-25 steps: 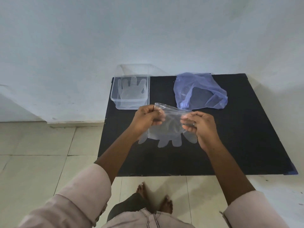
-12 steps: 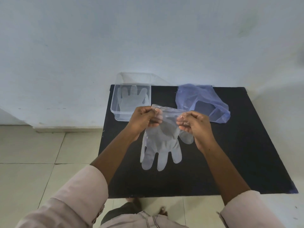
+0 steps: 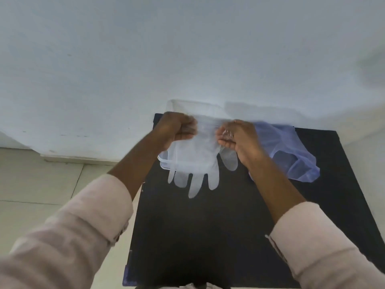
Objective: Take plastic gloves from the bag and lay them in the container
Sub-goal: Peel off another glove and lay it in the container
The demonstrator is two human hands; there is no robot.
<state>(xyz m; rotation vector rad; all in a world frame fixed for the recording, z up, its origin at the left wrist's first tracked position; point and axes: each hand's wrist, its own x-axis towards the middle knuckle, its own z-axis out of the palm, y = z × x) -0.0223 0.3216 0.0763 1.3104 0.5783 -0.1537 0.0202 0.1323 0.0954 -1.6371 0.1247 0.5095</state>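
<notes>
Left portion of the frame: tiled floor below a pale wall. A pink sleeve covers the left forearm, rising from the lower left corner.

Centre: the left hand is clenched on the left corner of the cuff of a clear plastic glove. The glove hangs cuff up, its fingers pointing down toward the black tabletop, with the thumb at its right side. Behind the glove and partly hidden by it stands the clear plastic container, at the upper left part of the tabletop; only its near left corner and part of its far rim show clearly. Motion blur prevents reading the contents.

Right of centre: the right hand pinches the right corner of the same cuff, so the glove is stretched between both hands above the container.

Right portion: the blue plastic bag lies crumpled on the tabletop, just behind the right hand and wrist.
</notes>
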